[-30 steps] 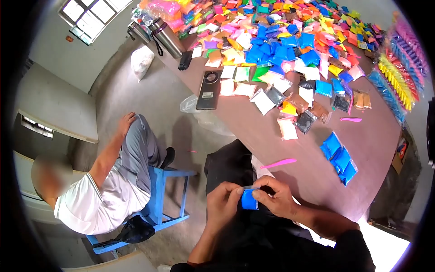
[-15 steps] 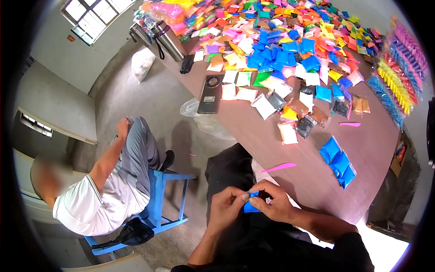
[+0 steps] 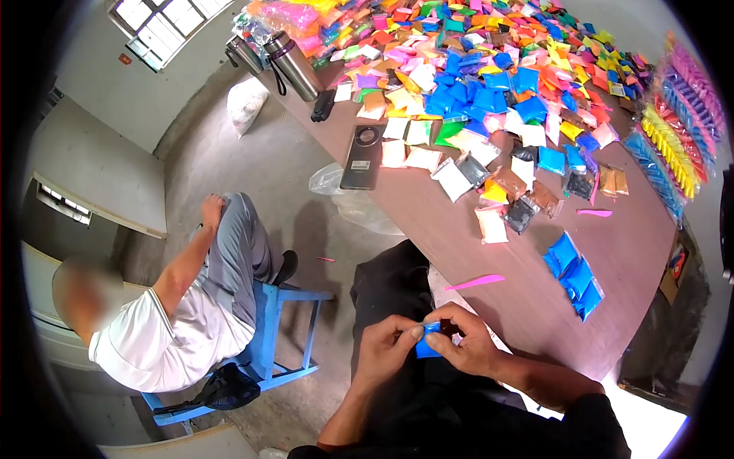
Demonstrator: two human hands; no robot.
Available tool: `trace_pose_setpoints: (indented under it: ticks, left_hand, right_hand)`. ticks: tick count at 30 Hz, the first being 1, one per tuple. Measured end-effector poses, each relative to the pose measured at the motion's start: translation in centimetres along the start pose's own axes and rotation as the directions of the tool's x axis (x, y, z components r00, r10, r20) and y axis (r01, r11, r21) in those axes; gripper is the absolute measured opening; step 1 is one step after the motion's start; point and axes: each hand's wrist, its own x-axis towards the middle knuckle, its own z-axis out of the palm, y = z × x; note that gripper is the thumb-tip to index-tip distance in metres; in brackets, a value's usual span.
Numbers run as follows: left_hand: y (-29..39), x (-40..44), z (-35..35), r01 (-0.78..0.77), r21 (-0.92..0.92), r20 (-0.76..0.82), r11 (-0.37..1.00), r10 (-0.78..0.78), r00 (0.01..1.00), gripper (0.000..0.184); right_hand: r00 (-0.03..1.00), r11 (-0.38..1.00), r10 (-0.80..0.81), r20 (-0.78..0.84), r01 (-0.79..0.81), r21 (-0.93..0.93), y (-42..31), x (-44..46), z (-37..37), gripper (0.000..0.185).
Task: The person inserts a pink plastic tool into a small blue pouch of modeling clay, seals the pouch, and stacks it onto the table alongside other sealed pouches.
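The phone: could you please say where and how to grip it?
Probably pinch the phone by its near left corner, thumb above, from the edge of the table: it lies flat, that corner seems to overhang, and packets crowd its right.

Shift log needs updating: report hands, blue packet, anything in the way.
Left hand and right hand: both pinching blue packet. Packet: off the table, partly covered by the grip. Nothing seen blocking; pink tool on table beyond.
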Motion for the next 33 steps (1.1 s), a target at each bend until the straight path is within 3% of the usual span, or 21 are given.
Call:
trace_pose_setpoints:
  ticks: [3, 5, 8, 10, 13, 16, 25, 27, 33]
  left_hand:
    - [-0.1, -0.2, 0.4, -0.031, -0.043, -0.072, 0.999, 0.028, 0.997, 0.015]
    - [0.1, -0.3, 0.6, -0.027, -0.102, -0.119, 0.994, 0.014, 0.993, 0.015]
    - [0.9, 0.0, 0.5, -0.035, -0.143, -0.062, 0.989, 0.026, 0.998, 0.015]
    - [1.7, 0.4, 0.2, 0.057, -0.057, -0.004, 0.997, -0.057, 0.998, 0.014]
    - [1.3, 0.7, -0.6, 0.044, 0.029, 0.086, 0.999, -0.046, 0.995, 0.012]
    - [0.7, 0.5, -0.4, 0.025, -0.066, 0.035, 0.998, -0.023, 0.999, 0.01]
    - [1.0, 0.3, 0.3, 0.011, -0.045, -0.045, 0.999, -0.014, 0.999, 0.011]
    - [1.8, 0.7, 0.1, 0.038, 0.011, -0.012, 0.999, -0.038, 0.999, 0.012]
    - [0.6, 0.6, -0.5, 0.02, 0.033, 0.049, 0.999, -0.022, 0.999, 0.01]
  right_hand:
    - [0.995, 0.995, 0.104, 0.014, -0.104, -0.006, -0.8, -0.1, 0.6, 0.029]
    - [0.997, 0.997, 0.074, -0.003, -0.074, -0.03, 0.3, -0.5, 0.8, 0.028]
    - [1.0, 0.996, 0.018, 0.003, -0.018, -0.089, 1.3, -0.5, 0.3, 0.027]
    - [1.0, 0.992, -0.006, 0.027, 0.009, -0.123, 1.3, -0.4, 0.1, 0.027]
    - [0.997, 0.997, 0.037, 0.075, -0.032, -0.07, 1.2, -0.3, 0.1, 0.027]
    - [0.993, 0.995, 0.081, 0.084, -0.075, -0.069, 1.0, -0.2, 0.1, 0.027]
    - [0.987, 0.973, 0.074, 0.139, -0.041, -0.226, 0.4, 0.1, -0.2, 0.022]
    - [0.986, 0.958, -0.033, 0.162, 0.077, -0.276, 0.4, 0.2, -0.4, 0.021]
    - [0.978, 0.96, 0.059, 0.201, 0.0, -0.281, 0.1, 0.3, -0.5, 0.023]
